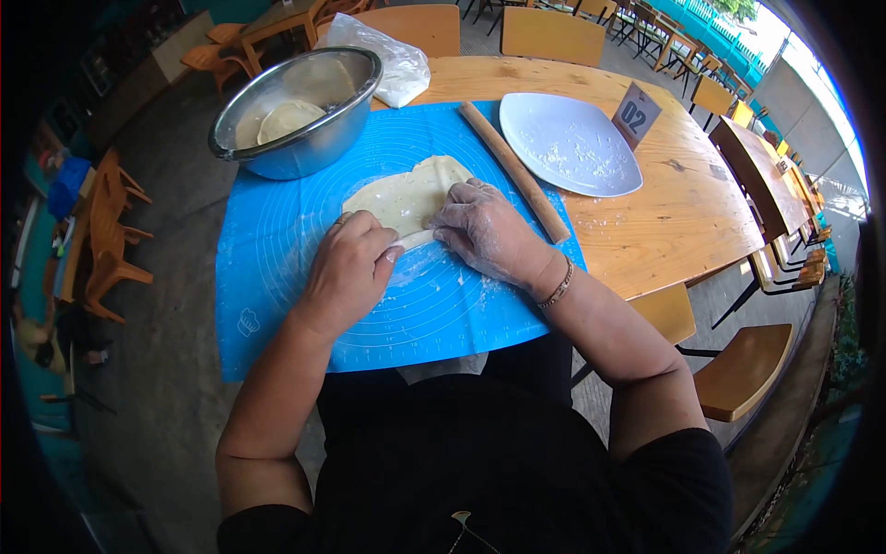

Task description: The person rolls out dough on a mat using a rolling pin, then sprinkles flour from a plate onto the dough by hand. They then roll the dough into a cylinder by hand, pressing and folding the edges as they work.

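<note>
A flat sheet of pale dough [397, 200] lies on the blue baking mat [277, 305], which is marked with white circles and dusted with flour. At the near left edge of the dough, my left hand [355, 263] has its fingers curled and pinched on it. My right hand [484, 231], white with flour, grips the near right edge between thumb and fingers. The near edge looks slightly lifted or folded between the two hands. Both sets of fingertips are partly hidden by the hands themselves.
A metal bowl [300, 152] with more dough [288, 120] stands at the back left, beside a plastic bag [392, 60] of white powder. A rolling pin [517, 174] and a floured white plate [563, 152] lie right, near a number card [637, 114]. Chairs [743, 374] surround the wooden table [683, 208].
</note>
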Motion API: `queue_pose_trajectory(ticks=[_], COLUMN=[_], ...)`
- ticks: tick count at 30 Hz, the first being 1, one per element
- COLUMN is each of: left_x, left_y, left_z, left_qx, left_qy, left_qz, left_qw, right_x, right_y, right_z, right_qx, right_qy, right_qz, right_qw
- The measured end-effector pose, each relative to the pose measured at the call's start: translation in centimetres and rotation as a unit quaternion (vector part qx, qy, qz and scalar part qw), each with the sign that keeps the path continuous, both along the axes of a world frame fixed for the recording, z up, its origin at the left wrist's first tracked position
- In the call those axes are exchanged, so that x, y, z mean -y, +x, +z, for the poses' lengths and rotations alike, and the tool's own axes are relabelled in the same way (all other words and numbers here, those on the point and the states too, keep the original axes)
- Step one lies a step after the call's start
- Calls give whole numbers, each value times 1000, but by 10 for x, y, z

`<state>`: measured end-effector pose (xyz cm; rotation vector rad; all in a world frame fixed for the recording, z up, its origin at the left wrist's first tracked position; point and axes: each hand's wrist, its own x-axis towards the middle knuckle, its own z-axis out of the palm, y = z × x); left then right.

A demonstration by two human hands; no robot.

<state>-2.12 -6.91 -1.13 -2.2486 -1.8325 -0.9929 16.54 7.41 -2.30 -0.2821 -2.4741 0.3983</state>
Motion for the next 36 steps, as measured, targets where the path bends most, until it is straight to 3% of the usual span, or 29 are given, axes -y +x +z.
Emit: queue_pose_trajectory(ticks=[9,13,15,36], left_x=[-6,-7,-6,0], left_y=[-1,-4,-1,4], left_z=[-3,-2,3,2], left_qx=[37,22,-4,63], left_qy=[-30,-27,1,-99], left_qz=[24,33,-6,17], left_qw=[999,999,1000,993], right_x=[1,4,3,5], right_y=[-2,-1,-1,3], right_z=[-1,5,2,6], right_qx=[-26,-40,-32,38], right_qy=[1,19,34,-14], right_qz=[-43,-11,-1,7], right_qw=[999,999,999,999])
